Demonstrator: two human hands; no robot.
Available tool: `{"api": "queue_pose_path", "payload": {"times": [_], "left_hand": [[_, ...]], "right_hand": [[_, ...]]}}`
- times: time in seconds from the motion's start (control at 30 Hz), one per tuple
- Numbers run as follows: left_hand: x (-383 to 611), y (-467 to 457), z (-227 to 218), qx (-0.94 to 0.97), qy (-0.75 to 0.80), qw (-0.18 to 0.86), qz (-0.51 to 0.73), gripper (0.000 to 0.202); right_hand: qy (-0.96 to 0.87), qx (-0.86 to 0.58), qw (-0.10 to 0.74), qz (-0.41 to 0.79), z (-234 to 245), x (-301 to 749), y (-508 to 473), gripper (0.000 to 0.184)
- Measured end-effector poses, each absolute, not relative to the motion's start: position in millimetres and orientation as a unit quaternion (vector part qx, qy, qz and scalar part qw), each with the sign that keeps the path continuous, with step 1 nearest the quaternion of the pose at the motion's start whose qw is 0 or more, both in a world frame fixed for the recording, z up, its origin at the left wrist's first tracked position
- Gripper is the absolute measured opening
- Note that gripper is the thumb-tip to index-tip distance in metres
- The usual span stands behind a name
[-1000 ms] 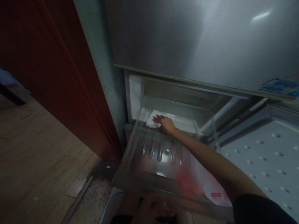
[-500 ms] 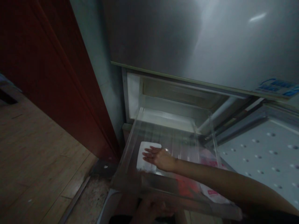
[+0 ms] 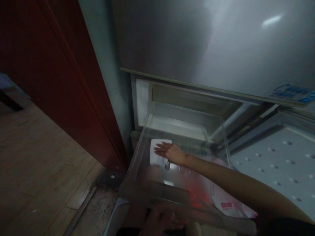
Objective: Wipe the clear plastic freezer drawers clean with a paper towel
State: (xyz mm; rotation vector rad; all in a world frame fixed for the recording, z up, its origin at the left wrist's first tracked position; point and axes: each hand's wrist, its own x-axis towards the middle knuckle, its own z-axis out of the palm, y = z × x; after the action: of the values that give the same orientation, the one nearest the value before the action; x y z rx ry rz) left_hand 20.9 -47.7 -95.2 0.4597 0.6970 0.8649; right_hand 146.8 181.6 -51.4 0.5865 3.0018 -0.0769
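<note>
A clear plastic drawer (image 3: 137,154) juts out of the lower compartment of a fridge (image 3: 167,36). Inside it, my right hand (image 3: 172,154) lies flat with fingers spread over a white cloth or paper towel (image 3: 156,159), pressing it on the drawer's bottom. No fingers wrap round the cloth. My left hand (image 3: 162,221) is low at the bottom of the view, by the drawer's front edge, with fingers curled. It is dim there, and whether those fingers grip the edge or something else is hidden.
The fridge's lower door (image 3: 275,157) stands swung out on the right. A reddish-brown door frame (image 3: 81,98) rises close on the left, beside wood-look floor (image 3: 49,170). A pink and white bag (image 3: 226,200) shows behind the drawer's right side, and something red (image 3: 197,196) shows through the plastic.
My right hand has slid the white cloth away from me, toward the drawer's back and slightly right. My left hand stays low by the front edge. The view has shifted slightly.
</note>
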Motion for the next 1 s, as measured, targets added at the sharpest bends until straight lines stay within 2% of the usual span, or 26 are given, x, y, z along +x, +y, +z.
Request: {"api": "queue_pose_path", "payload": {"times": [0.13,0.53,0.77,1.0], "left_hand": [[20.4,-47.9,-97.6,0.223,0.321,0.827,0.405,0.062],[19.1,-46.3,-91.8,0.239,0.325,0.820,0.407,0.063],[18.4,-44.5,-84.1,0.247,0.323,0.821,0.401,0.061],[20.8,-46.3,-91.5,0.243,0.313,0.823,0.406,0.060]], "right_hand": [[0.965,0.260,0.030,-0.011,-41.6,148.2,220.2,0.047],[0.925,0.381,-0.013,0.008,-17.9,148.2,274.1,0.046],[0.943,0.333,0.005,-0.028,-28.8,149.6,225.9,0.055],[0.979,0.186,0.049,-0.061,-58.2,146.4,151.5,0.039]]}}
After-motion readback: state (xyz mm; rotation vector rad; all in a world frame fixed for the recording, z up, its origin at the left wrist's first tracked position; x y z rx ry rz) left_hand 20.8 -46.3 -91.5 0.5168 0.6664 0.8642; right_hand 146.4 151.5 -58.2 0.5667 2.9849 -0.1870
